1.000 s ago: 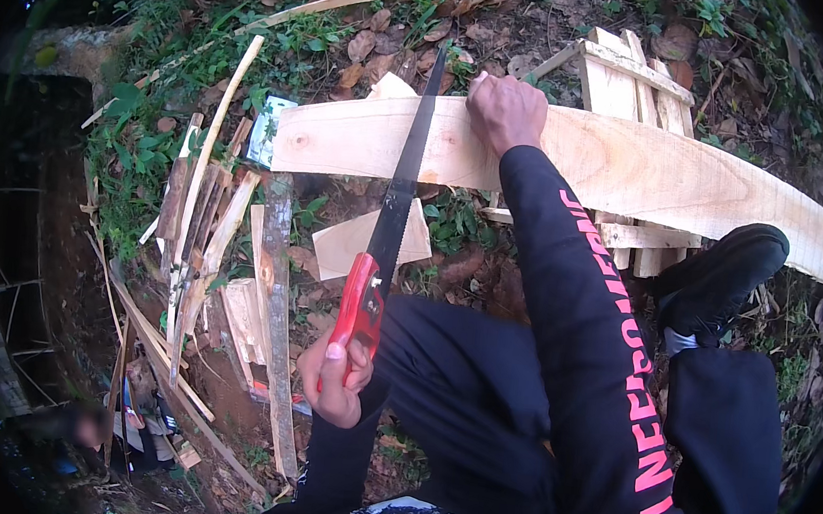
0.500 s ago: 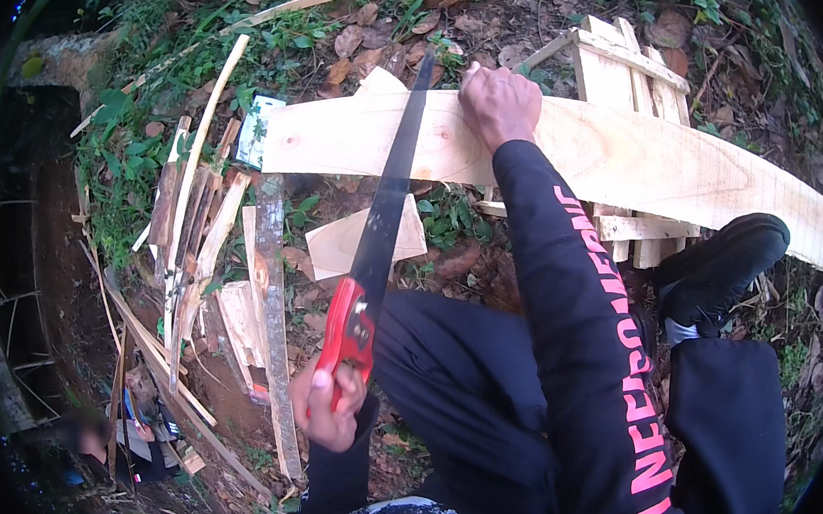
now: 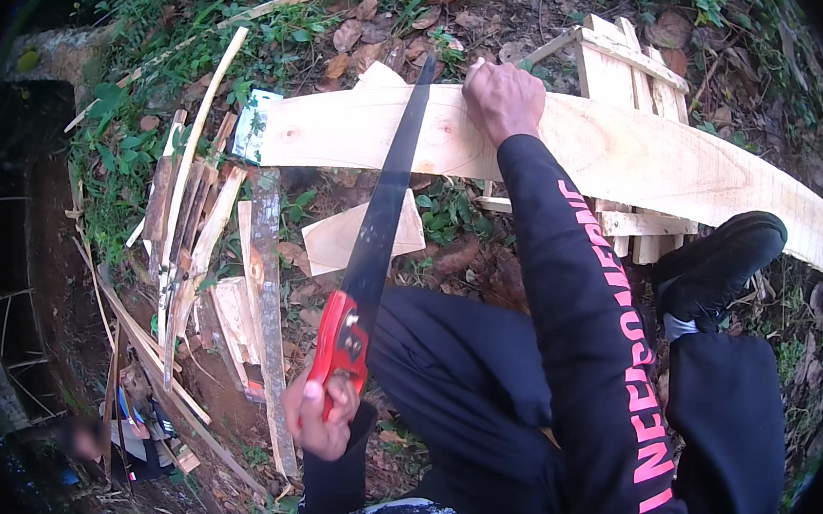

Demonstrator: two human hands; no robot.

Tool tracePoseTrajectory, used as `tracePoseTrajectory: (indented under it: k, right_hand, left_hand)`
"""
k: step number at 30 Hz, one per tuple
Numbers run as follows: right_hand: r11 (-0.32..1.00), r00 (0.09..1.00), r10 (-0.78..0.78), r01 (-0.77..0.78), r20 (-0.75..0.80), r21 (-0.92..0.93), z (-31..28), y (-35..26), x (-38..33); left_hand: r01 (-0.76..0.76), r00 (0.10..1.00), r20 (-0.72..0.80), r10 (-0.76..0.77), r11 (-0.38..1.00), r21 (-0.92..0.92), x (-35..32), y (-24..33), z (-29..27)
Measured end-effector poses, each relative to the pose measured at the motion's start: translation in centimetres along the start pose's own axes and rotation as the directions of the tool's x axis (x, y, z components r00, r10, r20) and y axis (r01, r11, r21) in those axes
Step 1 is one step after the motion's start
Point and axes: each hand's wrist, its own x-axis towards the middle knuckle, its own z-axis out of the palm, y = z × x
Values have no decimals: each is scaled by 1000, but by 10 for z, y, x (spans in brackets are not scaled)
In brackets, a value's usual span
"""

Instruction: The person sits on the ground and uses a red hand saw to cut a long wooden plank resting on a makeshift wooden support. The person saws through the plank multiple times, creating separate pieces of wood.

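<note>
A long pale wooden board [image 3: 626, 158] lies across in front of me, with wavy grain and a knot near its left end. My left hand [image 3: 319, 413] is closed round the red handle of a handsaw [image 3: 385, 225]. The dark blade slants up across the left part of the board, its tip past the far edge. Just right of the blade, my right hand [image 3: 505, 101] presses on the board, fingers curled over its far edge. The blade hides any cut in the wood beneath it.
A slatted wooden piece [image 3: 633, 71] sits under the board's middle. Below the blade lies a pale offcut [image 3: 335, 236]. Split wood strips [image 3: 208, 229] are heaped at left. My shoe [image 3: 724, 260] is by the board's right part. Another person [image 3: 135, 448] is at lower left.
The saw and my left hand have shifted slightly toward me and left. My right hand keeps its place on the board.
</note>
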Motion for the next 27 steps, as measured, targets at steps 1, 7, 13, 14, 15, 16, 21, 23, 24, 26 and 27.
tracePoseTrajectory:
  k: [1, 7, 13, 14, 15, 16, 21, 23, 24, 26, 27]
  right_hand:
    - [1000, 1000, -1, 1, -20, -6, 3, 2, 4]
    - [999, 999, -37, 37, 2, -21, 0, -23, -15]
    - [999, 999, 38, -37, 20, -22, -19, -10, 3]
    - [999, 999, 31, -31, 14, -10, -12, -12, 4]
    - [1000, 1000, 14, -14, 2, -12, -9, -11, 7]
    - [1000, 1000, -6, 6, -4, -11, -4, -13, 6]
    - [991, 979, -123, 111, -163, -81, 2, -9, -1]
    - [995, 991, -98, 97, -87, -16, 0, -24, -4]
    - [997, 996, -73, 73, -54, -1, -1, -20, -3]
    - [1000, 1000, -12, 12, -7, 0, -3, -8, 3]
    - [1000, 1000, 17, -17, 1, -12, -8, 0, 7]
  left_hand:
    - [7, 1000, -23, -7, 1000, 18, -2, 1, 3]
    - [-5, 999, -48, 16, 975, 220, 158, -19, 48]
    - [-24, 999, -39, 32, 980, 198, 80, -17, 32]
    - [2, 997, -76, 9, 989, 150, 49, -8, 25]
    - [-18, 996, -81, 29, 991, 133, 23, -3, 29]
    - [-35, 995, -92, 46, 992, 120, 10, 4, 33]
    - [-55, 982, -156, 102, 958, 280, 148, -41, 68]
    - [45, 993, -114, -23, 978, 203, 189, -16, 76]
    - [41, 996, -80, -27, 983, 181, 186, -16, 78]
    - [15, 999, -50, -1, 958, 286, 142, -23, 62]
    - [-12, 999, -40, 23, 971, 240, 114, -20, 52]
